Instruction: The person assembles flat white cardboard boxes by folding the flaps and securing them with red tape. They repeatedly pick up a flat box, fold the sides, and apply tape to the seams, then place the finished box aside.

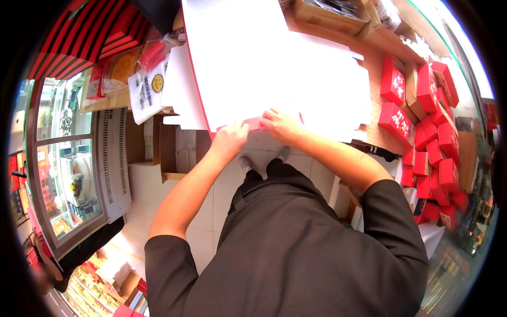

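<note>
A large white cardboard sheet [240,58] with a red edge lies on top of other white sheets [335,79] on the table. A narrow red flap [254,124] runs along its near edge. My left hand [231,138] is closed on the near left corner, thumb and fingers pressed on the flap. Just to its right, my right hand [280,126] pinches the same flap with bent fingers. The sheet's underside at the corner is hidden by my hands, and glare washes out much of the white surface.
Many small red boxes [441,153] are piled at the right, some on the table [373,79]. Open cardboard boxes [330,18] line the far side. Plastic bags [148,87] lie at the left, near a glass-fronted case [68,164]. Below the table are open compartments [179,148].
</note>
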Tool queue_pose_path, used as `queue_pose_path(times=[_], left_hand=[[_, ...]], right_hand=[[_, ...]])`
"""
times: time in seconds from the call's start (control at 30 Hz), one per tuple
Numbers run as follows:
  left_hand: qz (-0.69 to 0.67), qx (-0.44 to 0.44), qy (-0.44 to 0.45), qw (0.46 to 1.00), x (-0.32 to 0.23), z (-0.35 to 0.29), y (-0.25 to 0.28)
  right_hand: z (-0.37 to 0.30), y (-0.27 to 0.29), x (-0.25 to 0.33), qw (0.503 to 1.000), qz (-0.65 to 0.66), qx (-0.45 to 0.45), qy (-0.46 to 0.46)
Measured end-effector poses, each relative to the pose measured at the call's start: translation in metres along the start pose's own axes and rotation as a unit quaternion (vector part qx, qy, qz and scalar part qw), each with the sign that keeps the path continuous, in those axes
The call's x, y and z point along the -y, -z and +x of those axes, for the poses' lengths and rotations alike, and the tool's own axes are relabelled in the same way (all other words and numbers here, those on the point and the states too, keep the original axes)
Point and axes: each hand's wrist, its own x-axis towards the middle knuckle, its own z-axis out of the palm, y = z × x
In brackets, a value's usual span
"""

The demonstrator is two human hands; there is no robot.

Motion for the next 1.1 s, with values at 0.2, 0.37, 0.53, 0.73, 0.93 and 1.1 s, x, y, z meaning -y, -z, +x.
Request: queue_pose_path(times=[0.2, 0.37, 0.53, 0.73, 0.93, 1.1], left_hand=[[0.027, -0.014, 0.049, 0.998, 0.003, -0.018, 0.012], [-0.029, 0.045, 0.127, 0.991, 0.021, -0.017, 0.011], [0.008, 0.028, 0.183, 0.983, 0.022, 0.019, 0.011], [-0.144, 0.058, 0.29, 0.944, -0.009, 0.035, -0.01], [-0.11, -0.038, 0.225, 0.967, 0.004, 0.019, -0.021], [-0.078, -0.096, 0.229, 0.966, 0.005, 0.019, -0.026]], right_hand=[[0.0, -0.003, -0.008, 0.996, -0.038, 0.081, 0.014], [0.001, 0.003, -0.034, 0.985, 0.092, 0.082, -0.116], [0.035, 0.024, -0.039, 0.973, -0.017, 0.069, -0.221], [0.033, 0.013, -0.003, 0.98, 0.042, 0.068, -0.183], [0.014, -0.023, -0.028, 0.982, 0.018, -0.093, -0.163], [0.001, -0.017, -0.043, 0.973, -0.026, -0.139, -0.182]])
